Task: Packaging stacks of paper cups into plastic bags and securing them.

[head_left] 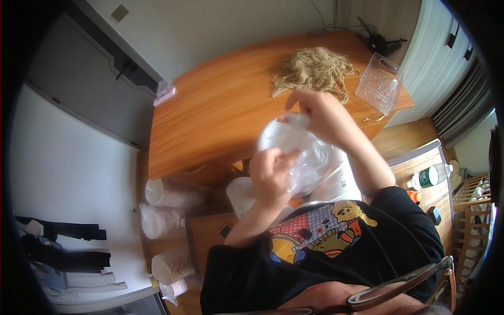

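Observation:
Above my lap, by the table's front edge, is a round white container (269, 135). Clear plastic film (311, 167) bunches over its opening and hangs down its near side. From the right, my right hand (314, 109) reaches over the far rim, its fingers bent and closed on a fold of the film. My left hand (270, 173) is at the near left side of the container, fingers curled against the plastic. Both hands are slightly blurred, and the container's lower part is hidden behind my left hand and the film.
On the wooden table (210, 105) lie a heap of beige yarn (317, 71), a clear plastic basket (379, 84) and a pink box (165, 95). Several white bins (163, 222) stand on the floor at left. A bottle (433, 176) is on a surface at right.

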Demonstrator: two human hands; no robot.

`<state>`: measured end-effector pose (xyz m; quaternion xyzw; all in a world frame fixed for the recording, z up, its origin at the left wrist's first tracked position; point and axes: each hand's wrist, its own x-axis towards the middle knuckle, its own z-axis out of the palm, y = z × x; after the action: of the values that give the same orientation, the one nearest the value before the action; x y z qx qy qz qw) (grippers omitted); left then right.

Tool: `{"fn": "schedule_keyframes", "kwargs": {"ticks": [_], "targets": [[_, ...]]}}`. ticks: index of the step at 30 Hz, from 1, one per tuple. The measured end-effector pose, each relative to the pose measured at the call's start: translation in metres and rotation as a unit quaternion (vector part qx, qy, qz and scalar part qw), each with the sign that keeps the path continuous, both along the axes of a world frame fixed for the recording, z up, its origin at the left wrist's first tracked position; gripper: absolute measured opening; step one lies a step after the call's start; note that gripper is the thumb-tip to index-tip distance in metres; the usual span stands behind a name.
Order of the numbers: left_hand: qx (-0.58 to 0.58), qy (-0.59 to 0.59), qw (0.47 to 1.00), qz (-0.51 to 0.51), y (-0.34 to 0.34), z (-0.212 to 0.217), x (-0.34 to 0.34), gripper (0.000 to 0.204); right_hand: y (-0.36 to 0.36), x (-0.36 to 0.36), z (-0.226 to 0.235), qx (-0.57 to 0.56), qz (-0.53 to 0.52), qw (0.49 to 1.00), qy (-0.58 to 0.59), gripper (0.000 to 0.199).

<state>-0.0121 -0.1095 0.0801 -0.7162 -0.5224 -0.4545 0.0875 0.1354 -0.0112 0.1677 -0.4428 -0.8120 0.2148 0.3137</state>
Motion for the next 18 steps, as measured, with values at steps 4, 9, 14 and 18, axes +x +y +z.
{"fn": "schedule_keyframes", "kwargs": {"ticks": [4, 9, 14, 18], "targets": [[0.09, 0.01, 0.996, 0.004, 0.014, 0.002, 0.009, 0.035, 0.026, 0.005, 0.019, -0.054, 0.094, 0.993, -0.052, 0.032], [-0.005, -0.025, 0.993, -0.118, 0.035, -0.001, 0.003, 0.042, 0.028, 0.01, 0.013, 0.157, 0.208, 0.962, -0.078, 0.024], [-0.061, -0.028, 0.989, -0.132, 0.033, -0.006, 0.006, 0.041, 0.025, 0.012, 0.012, 0.143, 0.142, 0.973, -0.112, 0.026], [-0.088, 0.011, 0.994, -0.065, 0.038, -0.009, 0.005, 0.038, 0.047, 0.023, -0.007, -0.122, 0.113, 0.977, -0.131, 0.033]]}}
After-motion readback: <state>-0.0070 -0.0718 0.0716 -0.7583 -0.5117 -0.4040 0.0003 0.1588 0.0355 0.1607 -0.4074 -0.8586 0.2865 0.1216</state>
